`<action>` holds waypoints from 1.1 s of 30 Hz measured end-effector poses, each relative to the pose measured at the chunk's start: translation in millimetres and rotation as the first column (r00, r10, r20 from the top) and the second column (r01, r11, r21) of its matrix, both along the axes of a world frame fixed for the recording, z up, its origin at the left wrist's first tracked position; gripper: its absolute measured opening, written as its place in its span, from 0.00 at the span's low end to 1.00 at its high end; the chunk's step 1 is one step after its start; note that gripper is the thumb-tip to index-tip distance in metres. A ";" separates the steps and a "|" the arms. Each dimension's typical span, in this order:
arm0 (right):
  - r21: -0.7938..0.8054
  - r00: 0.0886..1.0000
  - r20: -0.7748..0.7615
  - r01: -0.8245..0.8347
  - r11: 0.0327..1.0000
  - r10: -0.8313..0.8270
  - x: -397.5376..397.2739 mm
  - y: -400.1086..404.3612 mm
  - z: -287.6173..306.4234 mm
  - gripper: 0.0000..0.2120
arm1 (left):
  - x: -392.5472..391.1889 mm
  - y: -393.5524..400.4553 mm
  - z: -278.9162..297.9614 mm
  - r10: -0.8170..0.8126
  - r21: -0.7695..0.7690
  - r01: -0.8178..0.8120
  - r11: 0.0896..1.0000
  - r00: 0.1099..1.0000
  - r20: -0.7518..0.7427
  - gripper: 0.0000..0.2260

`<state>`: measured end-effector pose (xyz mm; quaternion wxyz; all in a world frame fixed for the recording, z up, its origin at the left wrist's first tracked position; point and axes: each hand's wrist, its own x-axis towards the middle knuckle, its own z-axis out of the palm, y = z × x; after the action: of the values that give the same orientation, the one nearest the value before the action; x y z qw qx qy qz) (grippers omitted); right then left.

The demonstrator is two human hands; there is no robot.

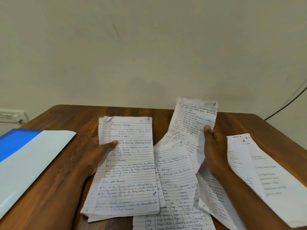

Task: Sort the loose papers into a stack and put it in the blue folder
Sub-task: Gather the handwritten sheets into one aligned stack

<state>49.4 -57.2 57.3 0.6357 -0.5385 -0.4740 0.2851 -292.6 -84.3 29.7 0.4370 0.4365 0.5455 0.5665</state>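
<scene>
My left hand (pixel 101 150) holds a stack of lined handwritten papers (pixel 129 170) by its left edge, thumb on the top sheet marked 1. Lifted and tilted above the table is a single lined sheet (pixel 191 125), which my right hand (pixel 214 146) grips by its right edge. More loose sheets (pixel 176 176) lie under and between my hands, overlapping one another. Another loose sheet (pixel 259 165) with print and handwriting lies at the right. The blue folder (pixel 28 158) lies flat at the left of the wooden table (pixel 78 118), with its pale cover facing up.
The table's far edge meets a cream wall. A white socket strip (pixel 13 116) sits against the wall at far left. A dark cable (pixel 289 103) hangs down the wall at the right.
</scene>
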 end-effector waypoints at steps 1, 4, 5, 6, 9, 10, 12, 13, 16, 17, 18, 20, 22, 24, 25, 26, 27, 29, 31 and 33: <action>0.039 0.999 0.028 0.024 0.999 -0.025 1.8 -1.5 3.0 0.15 | -0.8 0.6 -0.7 -0.008 -0.007 0.008 1.000 1.000 0.004 0.10; 0.183 0.988 0.067 0.122 0.976 -0.136 7.0 -6.2 14.2 0.15 | -0.2 0.9 -0.2 -0.004 -0.006 0.004 1.000 1.000 -0.010 0.08; 0.250 0.984 0.051 0.156 0.956 -0.174 8.9 -8.4 19.7 0.15 | 0.6 1.1 -0.7 -0.001 -0.005 0.001 1.000 1.000 -0.004 0.08; 0.309 0.977 0.025 0.194 0.931 -0.211 11.4 -8.9 23.9 0.14 | 1.5 1.4 -1.2 0.004 -0.005 -0.004 1.000 1.000 -0.003 0.08; 0.414 0.964 -0.100 0.267 0.870 -0.248 20.5 -6.7 33.1 0.10 | 0.2 0.9 -1.2 0.012 -0.010 -0.012 1.000 1.000 -0.014 0.08; 0.432 0.960 -0.158 0.277 0.859 -0.230 23.7 -5.9 36.5 0.10 | -1.2 1.7 -1.7 0.014 -0.013 -0.015 1.000 1.000 -0.018 0.10; 0.461 0.947 -0.252 0.300 0.835 -0.201 31.0 -4.3 41.8 0.12 | -2.8 1.9 -1.6 0.001 -0.022 -0.001 1.000 1.000 0.000 0.13; 0.465 0.938 -0.291 0.309 0.830 -0.186 34.2 -3.3 44.4 0.11 | -3.2 1.7 -1.1 -0.003 -0.030 0.003 1.000 1.000 0.012 0.14; 0.421 0.916 -0.370 0.317 0.850 -0.158 45.6 0.0 52.7 0.13 | -5.2 3.4 -3.1 -0.013 -0.039 0.014 0.999 0.999 0.030 0.15; 0.390 0.914 -0.379 0.302 0.870 -0.147 49.0 -0.1 55.5 0.16 | -4.4 2.9 -2.8 -0.010 -0.038 0.010 0.999 1.000 0.019 0.14; 0.353 0.917 -0.380 0.267 0.897 -0.124 51.6 -0.6 57.8 0.17 | -4.0 3.3 -2.6 -0.003 -0.038 0.004 0.999 1.000 0.013 0.13; 0.232 0.935 -0.351 0.138 0.963 -0.050 54.0 1.9 58.4 0.16 | -3.5 2.3 -1.9 0.011 -0.032 -0.011 0.999 1.000 -0.002 0.11; 0.057 0.955 -0.279 -0.087 0.995 0.099 54.2 2.6 52.2 0.11 | -2.7 1.2 -0.7 0.026 -0.017 -0.027 0.999 0.999 -0.029 0.11; -0.100 0.952 -0.210 -0.248 0.964 0.223 54.9 4.8 40.5 0.10 | -1.1 -0.7 0.5 0.017 -0.006 -0.018 1.000 0.999 -0.042 0.10; -0.170 0.957 -0.167 -0.265 0.949 0.238 54.5 5.9 33.5 0.12 | 0.0 -1.9 1.2 0.022 0.008 -0.021 1.000 0.998 -0.055 0.09; -0.226 0.961 -0.122 -0.269 0.936 0.247 55.1 9.1 25.5 0.12 | 1.0 -2.4 1.5 0.030 0.019 -0.029 0.999 0.998 -0.061 0.08; -0.278 0.965 -0.083 -0.264 0.924 0.251 53.0 9.3 19.2 0.11 | 1.7 -2.8 1.9 0.043 0.023 -0.041 0.999 0.997 -0.059 0.08; -0.325 0.967 0.001 -0.239 0.915 0.253 47.0 10.6 5.4 0.09 | 2.3 -3.5 2.8 0.048 0.020 -0.047 0.999 0.997 -0.064 0.08; -0.305 0.967 0.073 -0.211 0.929 0.244 41.0 13.5 -7.5 0.07 | 1.6 -2.9 1.8 0.036 0.014 -0.036 0.999 0.998 -0.056 0.09; -0.278 0.960 0.076 -0.240 0.930 0.270 36.7 15.2 -16.7 0.04 | 1.1 -3.3 2.4 0.041 0.015 -0.040 0.999 0.997 -0.060 0.09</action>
<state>86.1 -42.0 40.6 0.4874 -0.5678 -0.5325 0.3956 -291.5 -87.6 32.1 0.4057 0.4452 0.5631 0.5658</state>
